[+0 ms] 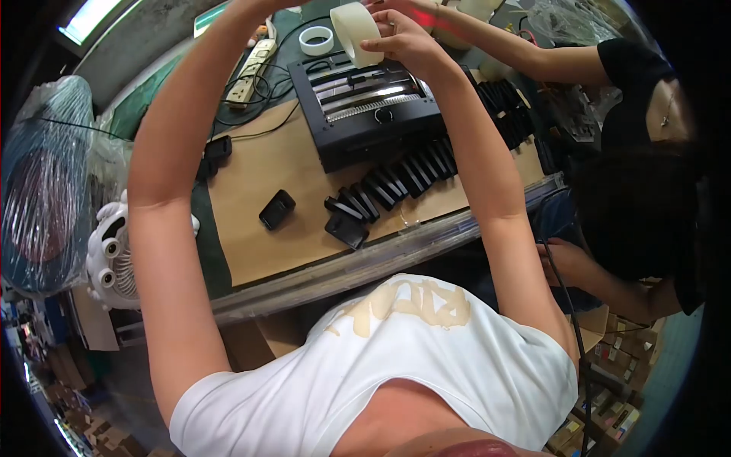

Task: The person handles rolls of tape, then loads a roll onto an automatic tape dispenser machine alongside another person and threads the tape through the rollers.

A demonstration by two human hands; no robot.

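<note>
My right hand is closed on the edge of a wide roll of clear tape, with the thumb over its side. The roll is held above a black machine with an open top that shows rollers and a toothed strip. My left arm reaches up past the top edge of the view, so that hand is out of sight. A second, white-rimmed tape roll lies behind the machine. In front of the machine, several small black plastic cases lean in a long row. One separate black case lies to the left.
Brown paper covers the bench. A power strip with tangled black cables lies at the back left. A white fan and a plastic-wrapped object stand on the left. A co-worker's arm reaches across from the right.
</note>
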